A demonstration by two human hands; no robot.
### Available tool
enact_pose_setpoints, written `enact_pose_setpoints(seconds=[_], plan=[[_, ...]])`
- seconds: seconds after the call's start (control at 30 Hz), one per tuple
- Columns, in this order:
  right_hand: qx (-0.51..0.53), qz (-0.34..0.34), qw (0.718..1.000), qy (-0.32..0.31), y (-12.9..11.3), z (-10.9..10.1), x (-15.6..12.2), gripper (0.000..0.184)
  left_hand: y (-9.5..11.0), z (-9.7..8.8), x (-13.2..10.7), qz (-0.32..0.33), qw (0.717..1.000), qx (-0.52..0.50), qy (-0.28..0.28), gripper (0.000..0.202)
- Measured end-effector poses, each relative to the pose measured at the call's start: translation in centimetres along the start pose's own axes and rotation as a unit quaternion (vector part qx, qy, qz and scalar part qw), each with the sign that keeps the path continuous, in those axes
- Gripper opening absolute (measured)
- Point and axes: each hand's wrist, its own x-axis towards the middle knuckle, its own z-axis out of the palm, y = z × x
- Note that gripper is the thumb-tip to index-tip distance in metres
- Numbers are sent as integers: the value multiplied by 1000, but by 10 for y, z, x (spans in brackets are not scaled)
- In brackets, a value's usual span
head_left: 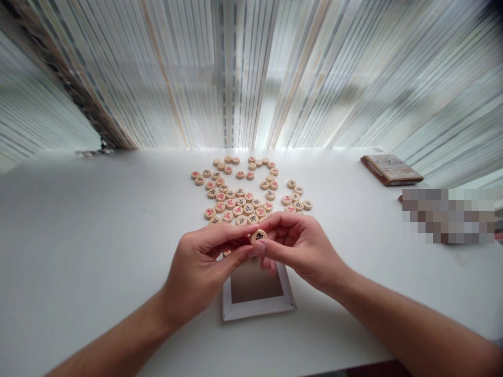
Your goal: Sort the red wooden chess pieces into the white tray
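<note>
At the far left, the white counter point(78, 235) runs back to the striped curtain point(188, 68), which hangs along the whole far edge. A small dark cluster point(104, 147), too blurred for me to name, sits at the curtain's foot on that side.

Next comes my left hand point(202, 256), its thumb and index finger pinching the left edge of a round piece point(258, 237). Beyond my fingers, the loose pieces point(230, 203) spread over the counter—packed closely in the middle, more thinly toward the far edge. Some show red characters, some black, and a few at the back have plain faces up. One more piece with a red mark point(227, 253) peeks out by my left fingers; I cannot tell what it rests on.

The round piece is up between my two hands, its black character facing me, above the far part of a shallow box point(259, 309) with a pale rim and a brownish floor. My right hand point(308, 248) grips the same piece—thumb against its lower face, index finger near its top.

Farther right, a flat brown-edged case point(393, 169) lies near the curtain, and nearer me is a pixelated object point(448, 215) that I cannot make out.
</note>
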Motion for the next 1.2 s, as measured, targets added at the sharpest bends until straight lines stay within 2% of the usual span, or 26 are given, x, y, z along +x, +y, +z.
enact_pose_setpoints(seconds=[0.17,0.33,0.53,0.83,0.97,1.2], plan=[[-11,8,1000,15,0,0,-1,37,-2,-1,0,59,996,66,-5,26],[-16,-1,1000,-2,-2,1,-2,35,-2,0,0,42,998,29,-25,26],[26,3,999,-31,0,0,-2,29,2,0,0,10,1000,-18,0,29],[36,52,997,-33,-3,1,-2,37,2,0,-1,106,992,66,-22,37],[16,38,999,-34,-6,1,-4,36,4,0,0,104,993,41,-31,37],[-11,-23,999,-47,-4,2,-6,24,4,2,1,52,997,-52,-31,38]])
